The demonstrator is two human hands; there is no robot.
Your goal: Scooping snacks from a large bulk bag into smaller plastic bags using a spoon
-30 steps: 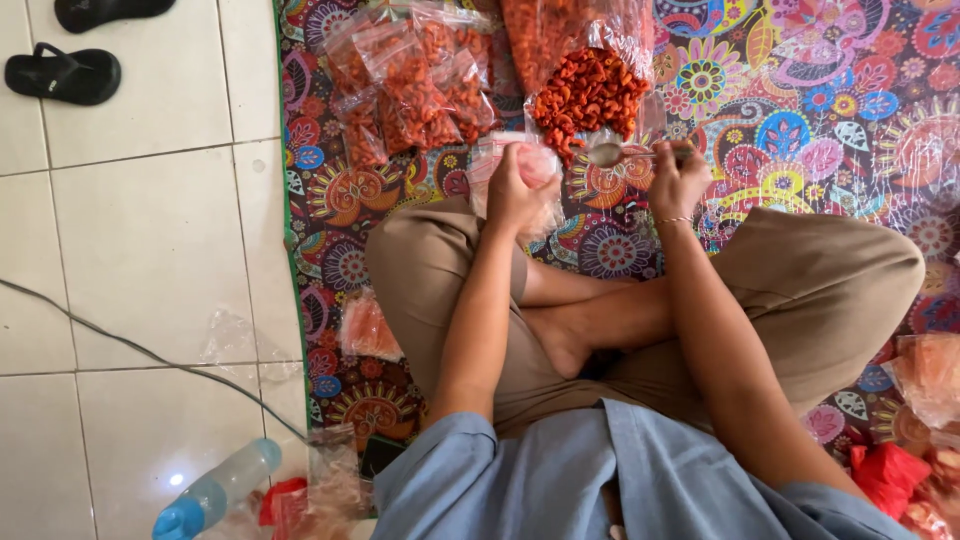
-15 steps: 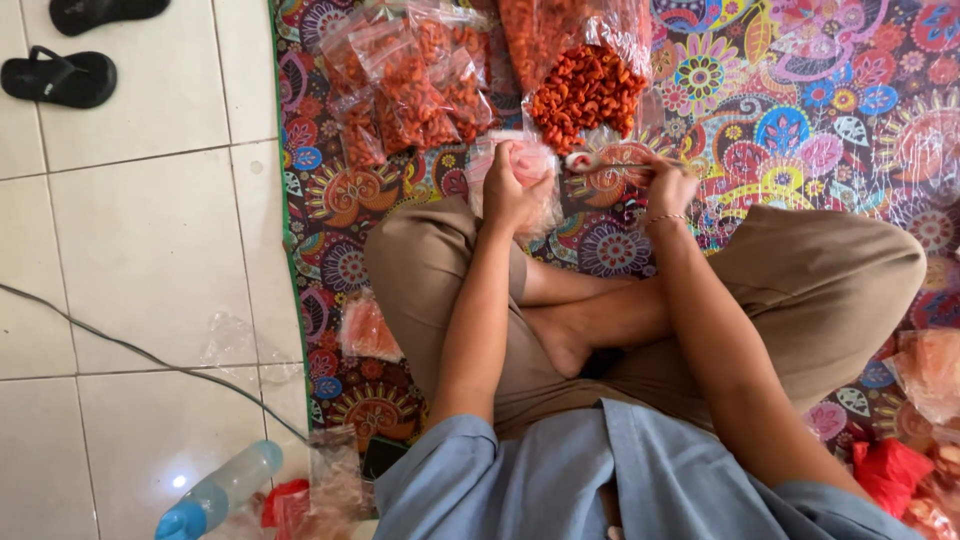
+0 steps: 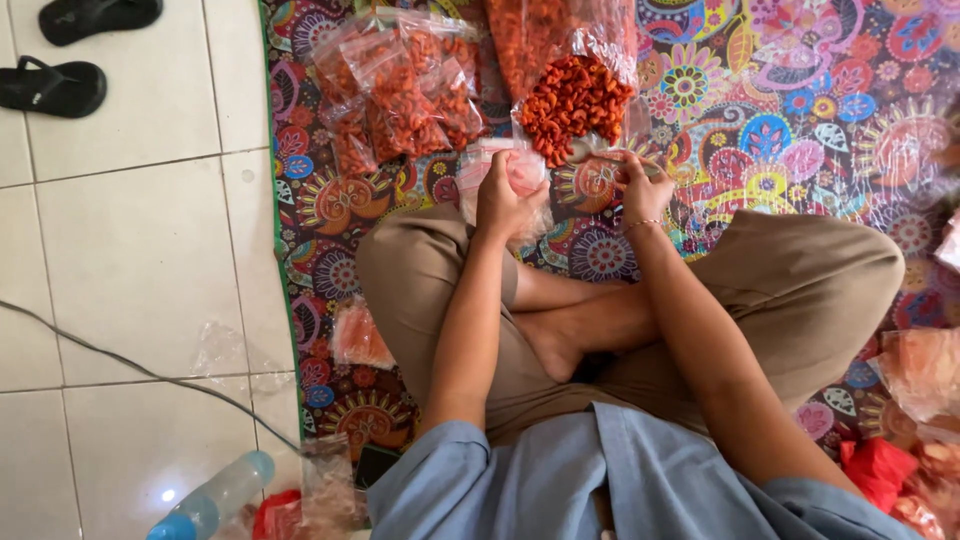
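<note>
I sit cross-legged on a bright patterned mat (image 3: 800,120). My left hand (image 3: 497,200) grips a small clear plastic bag (image 3: 522,168), held upright just in front of my knee. My right hand (image 3: 640,190) is closed on a thin utensil (image 3: 598,152), probably a spoon, whose tip reaches towards the bag. Just beyond both hands lies a large open plastic bag with a heap of orange-red snacks (image 3: 575,100). A cluster of small filled snack bags (image 3: 400,95) lies to the left of the heap.
One filled bag (image 3: 358,338) lies by my left knee. More bags (image 3: 925,370) and red wrapping (image 3: 880,465) sit at the right edge. White tile floor on the left has black sandals (image 3: 55,85), a cable (image 3: 120,360) and a plastic bottle (image 3: 215,495).
My right hand has shifted left, closer to the small bag and the snack heap. My left hand has stayed almost in place with the bag.
</note>
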